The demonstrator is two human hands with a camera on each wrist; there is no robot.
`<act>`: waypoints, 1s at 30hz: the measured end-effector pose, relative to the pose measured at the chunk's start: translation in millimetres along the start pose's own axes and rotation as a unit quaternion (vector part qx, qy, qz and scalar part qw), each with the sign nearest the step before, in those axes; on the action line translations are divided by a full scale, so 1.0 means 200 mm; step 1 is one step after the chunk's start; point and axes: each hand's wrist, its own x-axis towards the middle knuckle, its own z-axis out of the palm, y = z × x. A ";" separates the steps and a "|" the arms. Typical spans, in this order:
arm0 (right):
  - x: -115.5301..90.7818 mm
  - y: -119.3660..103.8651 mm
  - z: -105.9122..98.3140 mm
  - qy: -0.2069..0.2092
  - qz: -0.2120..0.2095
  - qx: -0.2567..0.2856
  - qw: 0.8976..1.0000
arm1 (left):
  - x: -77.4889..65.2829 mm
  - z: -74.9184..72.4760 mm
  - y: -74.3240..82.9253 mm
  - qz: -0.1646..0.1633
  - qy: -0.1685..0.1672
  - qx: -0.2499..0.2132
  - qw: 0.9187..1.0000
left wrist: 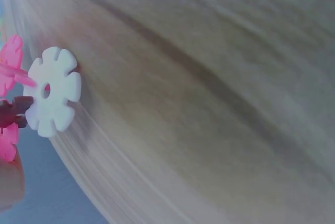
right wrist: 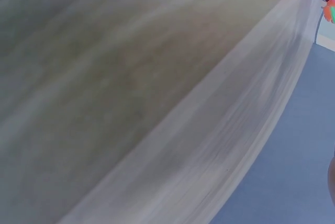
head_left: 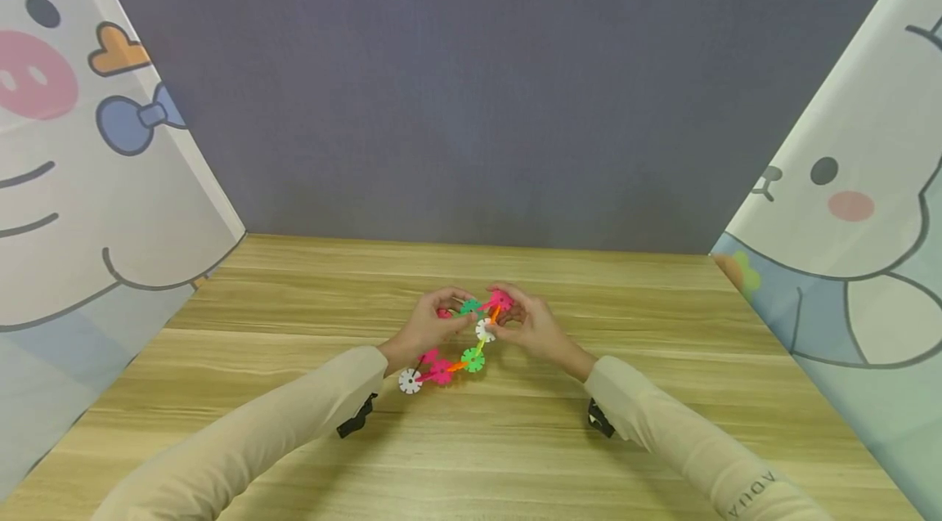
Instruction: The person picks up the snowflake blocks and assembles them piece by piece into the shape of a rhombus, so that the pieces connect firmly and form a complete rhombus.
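Observation:
Both hands hold one chain of notched plastic snowflake discs, linked edge to edge, over the table. My left hand (head_left: 430, 329) grips its upper left part, by a dark green disc (head_left: 470, 307). On the other side, my right hand (head_left: 536, 331) pinches the part with a pink disc (head_left: 502, 300) and a white disc (head_left: 483, 333). Below the hands the chain bends through a light green disc (head_left: 473, 360) and a pink one to an end white disc (head_left: 410, 381). That white disc (left wrist: 65, 85) looms large in the left wrist view. Fingers hide some links.
The wood-grain table (head_left: 471, 455) runs back to a dark grey panel (head_left: 471, 96). Cartoon-printed panels, a left one (head_left: 74, 202) and a right one (head_left: 861, 259), flank it. Black wrist straps show beneath the left sleeve (head_left: 280, 415) and right sleeve (head_left: 684, 431).

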 end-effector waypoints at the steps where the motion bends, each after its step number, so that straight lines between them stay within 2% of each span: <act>1: 0.00 0.00 0.00 -0.002 -0.003 0.001 1.000 | 0.00 0.00 0.00 0.001 -0.001 0.000 1.000; 3: 0.00 0.00 -0.01 -0.004 0.001 0.001 1.000 | 0.00 0.00 0.00 -0.002 -0.001 -0.002 1.000; 5: 0.00 -0.04 -0.01 -0.004 0.013 0.001 1.000 | -0.01 -0.01 0.04 -0.008 -0.002 -0.005 1.000; 10: 0.01 -0.05 -0.01 0.004 0.038 0.018 0.999 | -0.06 -0.02 0.15 -0.015 0.003 -0.017 1.000; 12: 0.01 -0.01 -0.01 0.007 0.041 0.024 0.999 | -0.07 -0.02 0.16 -0.014 0.014 -0.020 1.000; 16: 0.00 0.00 -0.01 0.003 0.051 0.029 0.998 | -0.07 -0.02 0.17 -0.014 0.041 -0.019 0.999; 22: -0.02 0.00 0.02 -0.012 0.088 0.051 0.995 | -0.04 -0.02 0.14 -0.010 0.055 -0.018 0.998; 27: -0.02 0.00 0.04 -0.017 0.090 0.072 0.993 | 0.01 -0.01 0.05 -0.001 0.064 -0.040 0.997; 30: -0.02 0.01 0.04 -0.013 0.092 0.082 0.992 | 0.03 -0.01 0.03 0.000 0.076 -0.048 0.996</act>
